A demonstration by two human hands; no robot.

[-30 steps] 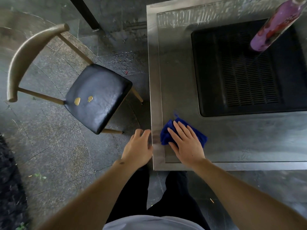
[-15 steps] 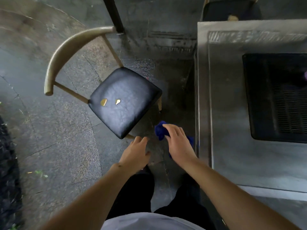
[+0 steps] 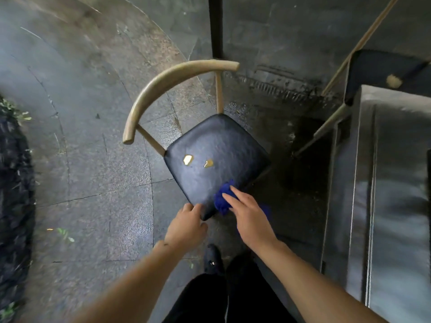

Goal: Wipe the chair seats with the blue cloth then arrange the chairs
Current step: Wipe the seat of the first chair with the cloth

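Observation:
A chair with a black padded seat (image 3: 217, 157) and a curved tan backrest (image 3: 168, 82) stands on the paving in front of me. Two small yellowish bits (image 3: 187, 159) lie on the seat. My right hand (image 3: 250, 217) presses the bunched blue cloth (image 3: 222, 197) onto the seat's near corner. My left hand (image 3: 186, 227) rests its fingers on the seat's near edge, just left of the cloth. A second chair (image 3: 382, 71) with a dark seat stands at the upper right, partly hidden by the table.
A steel table (image 3: 396, 206) fills the right side. A black post (image 3: 215, 26) rises behind the chair. Dark planting with a few leaves (image 3: 14, 183) borders the left edge. My legs and shoe (image 3: 213, 259) are below the hands.
The right hand carried the blue cloth off the steel table, leftward, and set it on the chair seat's near corner. The left hand reached the seat's edge. My view swung left.

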